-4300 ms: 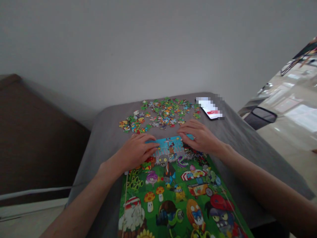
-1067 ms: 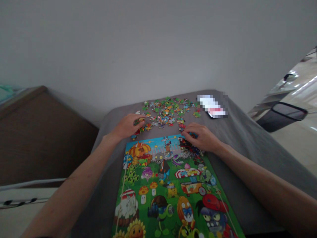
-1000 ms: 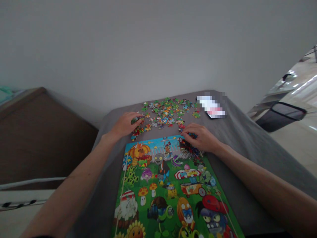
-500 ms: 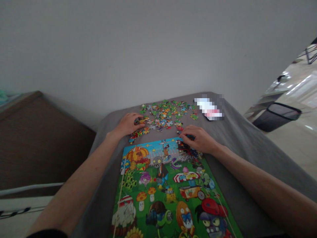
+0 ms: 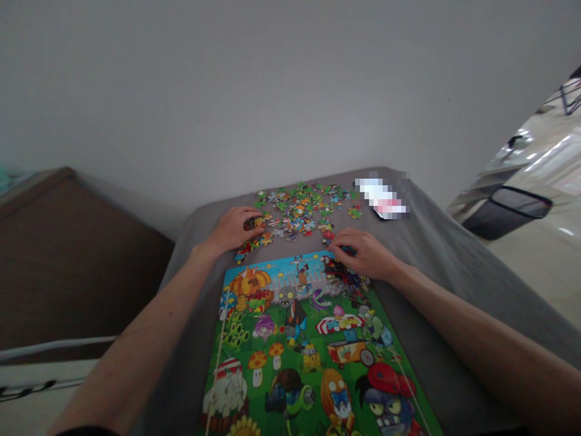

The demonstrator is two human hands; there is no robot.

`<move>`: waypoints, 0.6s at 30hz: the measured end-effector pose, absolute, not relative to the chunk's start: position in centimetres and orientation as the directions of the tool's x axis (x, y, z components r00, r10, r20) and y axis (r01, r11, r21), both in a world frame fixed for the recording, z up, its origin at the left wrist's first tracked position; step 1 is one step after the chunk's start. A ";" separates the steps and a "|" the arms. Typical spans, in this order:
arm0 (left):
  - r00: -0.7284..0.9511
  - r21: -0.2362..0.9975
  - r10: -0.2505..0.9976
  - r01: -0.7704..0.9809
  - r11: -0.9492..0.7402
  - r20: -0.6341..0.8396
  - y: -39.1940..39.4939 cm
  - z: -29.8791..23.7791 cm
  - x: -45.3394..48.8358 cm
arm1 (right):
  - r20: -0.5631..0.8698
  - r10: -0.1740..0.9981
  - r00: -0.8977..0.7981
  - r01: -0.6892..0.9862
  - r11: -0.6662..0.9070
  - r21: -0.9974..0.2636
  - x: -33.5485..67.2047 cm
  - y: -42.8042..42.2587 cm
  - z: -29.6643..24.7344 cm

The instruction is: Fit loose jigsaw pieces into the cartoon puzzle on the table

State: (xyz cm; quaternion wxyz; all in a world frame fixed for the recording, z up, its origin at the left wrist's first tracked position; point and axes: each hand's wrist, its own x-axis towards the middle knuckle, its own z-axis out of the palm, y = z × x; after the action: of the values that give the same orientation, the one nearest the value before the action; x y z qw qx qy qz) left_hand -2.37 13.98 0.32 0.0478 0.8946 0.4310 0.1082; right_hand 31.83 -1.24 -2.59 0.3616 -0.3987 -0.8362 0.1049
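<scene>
The left hand rests on the near edge of a scattered pile of loose jigsaw pieces, its fingers curled over a dark clump; whether it grips any is hard to tell. The right hand lies at the far edge of a colorful cartoon puzzle, with its fingertips beside a blue piece and a dark, jumbled patch. The pile sits just beyond the puzzle on a gray cloth. A pixelated phone lies right of the pile. A brown panel stands left, a black bin right, and a white wall beyond.
</scene>
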 end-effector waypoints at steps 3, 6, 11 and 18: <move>0.557 0.216 0.806 0.777 -0.591 0.200 12.1 0.7 -2.8 | 0.537 0.738 -0.409 0.594 0.662 -0.456 31.9 -1.2 -2.5; 0.510 0.284 0.835 0.785 -0.550 0.206 9.0 1.1 -3.8 | 0.544 0.734 -0.406 0.582 0.667 -0.466 32.1 -1.2 -2.5; 0.536 0.347 0.837 0.768 -0.538 0.113 0.2 2.4 -5.9 | 0.551 0.734 -0.397 0.575 0.667 -0.474 32.1 -1.5 -2.6; 0.633 0.261 0.760 0.716 -0.648 0.149 -14.0 2.3 -8.3 | 0.565 0.693 -0.448 0.547 0.713 -0.439 31.5 -2.5 -2.5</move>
State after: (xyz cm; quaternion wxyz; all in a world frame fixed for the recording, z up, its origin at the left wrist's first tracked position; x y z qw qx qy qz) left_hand -8.31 -13.97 2.26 0.0887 0.8992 0.4102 0.1235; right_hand 31.47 -2.53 -2.46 0.3762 -0.3666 -0.8454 0.0968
